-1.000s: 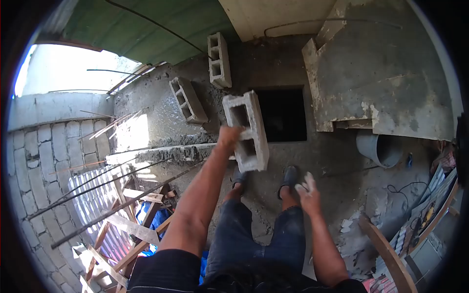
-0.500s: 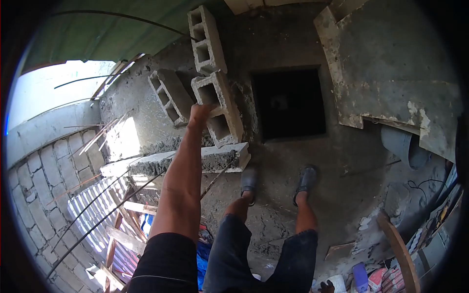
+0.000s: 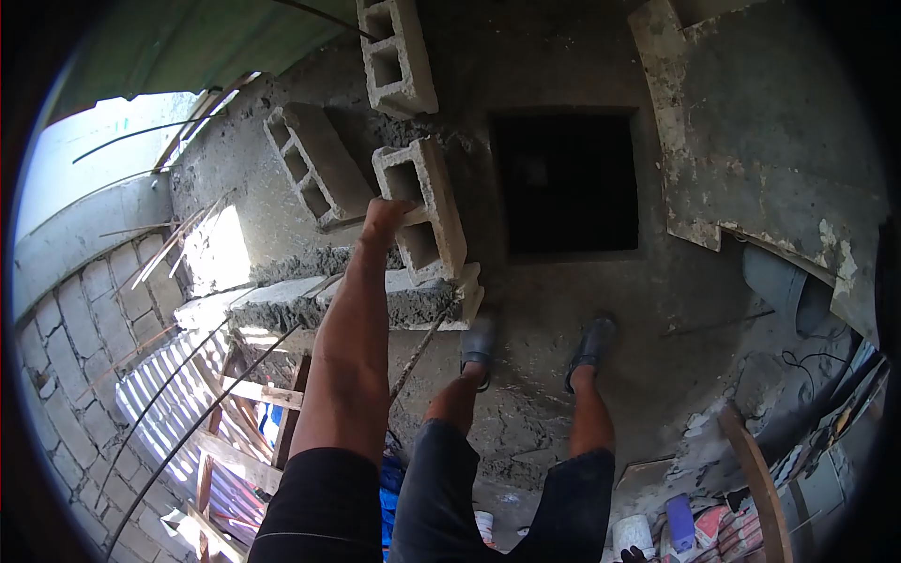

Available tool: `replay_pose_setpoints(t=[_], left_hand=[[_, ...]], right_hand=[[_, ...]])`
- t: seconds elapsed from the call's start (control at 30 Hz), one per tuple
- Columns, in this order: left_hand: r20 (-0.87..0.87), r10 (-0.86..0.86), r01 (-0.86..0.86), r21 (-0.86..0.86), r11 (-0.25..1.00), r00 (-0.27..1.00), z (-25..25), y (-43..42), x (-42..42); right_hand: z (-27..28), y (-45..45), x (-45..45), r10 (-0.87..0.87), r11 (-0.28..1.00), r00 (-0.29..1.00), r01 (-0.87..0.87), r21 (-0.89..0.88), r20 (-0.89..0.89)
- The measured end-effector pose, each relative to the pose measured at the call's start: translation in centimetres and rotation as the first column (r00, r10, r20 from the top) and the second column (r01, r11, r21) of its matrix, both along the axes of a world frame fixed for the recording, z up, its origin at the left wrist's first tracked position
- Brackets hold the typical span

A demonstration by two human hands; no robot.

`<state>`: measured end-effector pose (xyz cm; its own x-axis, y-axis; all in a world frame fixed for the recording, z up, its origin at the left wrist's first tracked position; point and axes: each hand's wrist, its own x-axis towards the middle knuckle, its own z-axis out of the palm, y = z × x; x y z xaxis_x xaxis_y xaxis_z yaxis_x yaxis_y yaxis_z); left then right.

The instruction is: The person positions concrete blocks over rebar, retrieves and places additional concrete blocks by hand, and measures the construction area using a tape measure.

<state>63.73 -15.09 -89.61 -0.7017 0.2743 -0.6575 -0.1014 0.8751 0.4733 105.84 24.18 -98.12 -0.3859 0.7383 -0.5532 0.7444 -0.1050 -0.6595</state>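
My left hand grips the middle web of a hollow concrete block; its fingertips are hidden inside the block. The block is beside the right end of a low block wall with wet mortar on top; whether they touch I cannot tell. Two more hollow blocks are close by: one to the left, the other farther up. My right hand is out of view.
Right of the held block is a dark square opening in the floor. Thin steel bars cross the left side above wooden scraps. A grey bucket and a curved board are at the right.
My left hand has carried the block left, to the end of the low wall. My right hand, visible a second ago, has left the view. The camera view has shifted.
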Motion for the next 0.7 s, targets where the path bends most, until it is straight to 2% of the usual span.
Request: replay_pose_setpoints(t=[0.03,0.07,0.1,0.17,0.2,0.23,0.27,0.37,0.4,0.43,0.5,0.53,0.57,0.6,0.63,0.7], left_hand=[[0.064,0.267,-0.272,0.095,0.958,0.962,-0.9,0.2,0.4],[0.146,0.505,-0.524,0.168,0.835,0.851,-1.7,0.2,0.6],[0.144,0.506,-0.525,0.167,0.835,0.85,-2.3,-0.1,0.6],[0.04,0.265,-0.268,0.109,0.957,0.964,-3.0,-0.2,0.3],[0.035,0.262,-0.264,0.11,0.958,0.964,-3.2,-0.2,0.1],[0.17,0.5,-0.516,0.063,0.854,0.849,-2.2,0.8,-0.2],[0.288,0.695,-0.721,-0.021,0.692,0.659,-1.4,1.8,-0.5],[0.329,0.673,-0.695,-0.063,0.716,0.663,0.0,2.0,-0.9],[0.293,0.54,-0.558,-0.025,0.829,0.789,0.0,1.6,-1.0],[0.295,0.543,-0.56,-0.033,0.828,0.786,-0.3,1.5,-0.9],[0.282,0.51,-0.516,-0.061,0.855,0.813,-0.7,1.2,-1.1],[0.277,0.515,-0.52,-0.061,0.852,0.811,-1.6,0.5,-1.4],[0.127,0.173,-0.171,-0.028,0.985,0.977,-2.7,-0.4,-1.3],[-0.023,-0.205,0.203,-0.055,0.978,0.979,-3.7,-1.2,-1.0],[-0.022,-0.198,0.196,-0.055,0.979,0.98,-3.0,-0.7,-1.2],[0.131,0.011,0.007,-0.135,0.991,0.991,-0.7,1.0,-1.7]], right_hand=[[-0.2,-0.1,0.0,-0.009,1.0,1.0,0.009,0.002,-0.004],[-0.4,-0.1,-0.1,-0.015,1.0,1.0,0.015,0.001,-0.009],[-0.5,-0.2,-0.2,-0.02,1.0,1.0,0.02,-0.001,-0.018],[-1.0,-0.3,-0.4,-0.034,0.999,0.999,0.034,0.0,-0.031],[-1.2,-0.3,-0.4,-0.042,0.999,0.998,0.042,0.0,-0.038],[-1.4,-0.3,-0.5,-0.043,0.999,0.998,0.043,-0.001,-0.043],[-1.8,-0.1,-0.5,-0.049,0.999,0.998,0.049,0.001,-0.045],[-2.2,-0.1,0.0,-0.044,0.999,0.998,0.045,0.014,-0.036],[-2.4,-0.3,0.2,-0.047,0.999,0.999,0.048,0.01,-0.027],[-1.9,-0.7,0.0,-0.046,0.999,0.999,0.046,0.006,-0.02],[-0.6,-1.0,-1.1,-0.201,0.969,0.969,0.175,-0.172,-0.142],[-1.2,-1.0,-1.1,-0.196,0.97,0.97,0.17,-0.176,-0.146],[-2.3,-0.9,-0.6,-0.227,0.956,0.962,0.19,-0.224,-0.149],[-3.1,-0.9,0.1,-0.257,0.939,0.955,0.211,-0.27,-0.147],[-3.5,-0.9,0.4,-0.25,0.941,0.957,0.205,-0.27,-0.146],[-4.1,-1.0,1.1,-0.129,0.971,0.985,0.102,-0.214,-0.111]])
